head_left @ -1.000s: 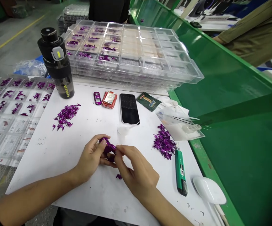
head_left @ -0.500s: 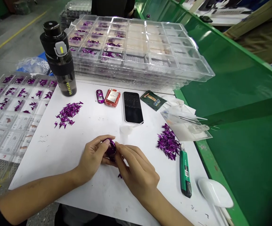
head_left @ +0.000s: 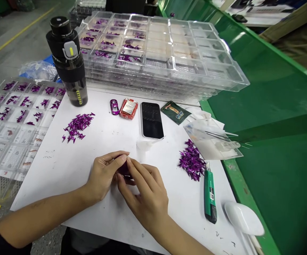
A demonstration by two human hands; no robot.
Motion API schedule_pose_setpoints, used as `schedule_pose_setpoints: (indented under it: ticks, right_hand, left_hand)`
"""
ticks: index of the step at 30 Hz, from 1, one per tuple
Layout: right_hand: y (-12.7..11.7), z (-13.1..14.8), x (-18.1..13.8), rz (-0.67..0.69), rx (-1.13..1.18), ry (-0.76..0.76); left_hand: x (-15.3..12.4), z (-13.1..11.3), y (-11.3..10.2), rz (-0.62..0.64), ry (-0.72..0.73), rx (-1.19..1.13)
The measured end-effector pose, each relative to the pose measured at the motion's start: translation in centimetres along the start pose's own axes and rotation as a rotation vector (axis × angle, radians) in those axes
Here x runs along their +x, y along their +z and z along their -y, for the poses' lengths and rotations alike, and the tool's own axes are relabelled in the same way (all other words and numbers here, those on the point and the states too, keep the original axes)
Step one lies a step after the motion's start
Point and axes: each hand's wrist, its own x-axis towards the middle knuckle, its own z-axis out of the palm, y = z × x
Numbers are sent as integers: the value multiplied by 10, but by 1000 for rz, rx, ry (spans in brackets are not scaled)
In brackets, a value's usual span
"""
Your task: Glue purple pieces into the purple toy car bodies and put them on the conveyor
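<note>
Over the near middle of the white table, my left hand (head_left: 101, 176) is closed around a shiny purple toy car (head_left: 123, 169), thumb on top. The fingertips of my right hand (head_left: 148, 193) press on the car's right side, so both hands grip it and cover most of it. Beyond them another purple toy car (head_left: 114, 107) sits beside a red case (head_left: 129, 108). To the right lies a pile of small pointed purple pieces (head_left: 192, 161), and a second pile of purple pieces (head_left: 77, 126) is on the left.
A green utility knife (head_left: 210, 194) and white mouse-shaped object (head_left: 244, 217) lie at the right. A phone (head_left: 152, 120), dark green packet (head_left: 175, 112) and plastic bag (head_left: 211, 147) lie farther back. A black bottle (head_left: 68, 67) stands before stacked clear compartment trays (head_left: 166, 76). A green wall (head_left: 275, 117) borders the right.
My right hand has shifted left and closed in on the toy car, hiding more of it. A small purple piece below the hands is out of sight. The view has tilted slightly.
</note>
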Motion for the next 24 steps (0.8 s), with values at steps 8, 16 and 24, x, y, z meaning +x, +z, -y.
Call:
schedule_pose_setpoints:
  ticks: [8, 16, 24]
  right_hand:
    - [1, -8, 9, 115, -275, -79]
    - [8, -13, -2, 44, -317, -163]
    - [-11, -22, 7, 149, -166, 4]
  left_hand:
    - [-1, 4, -1, 62, 129, 266]
    - [1, -2, -7, 173, 126, 437]
    - [5, -4, -6, 173, -9, 141]
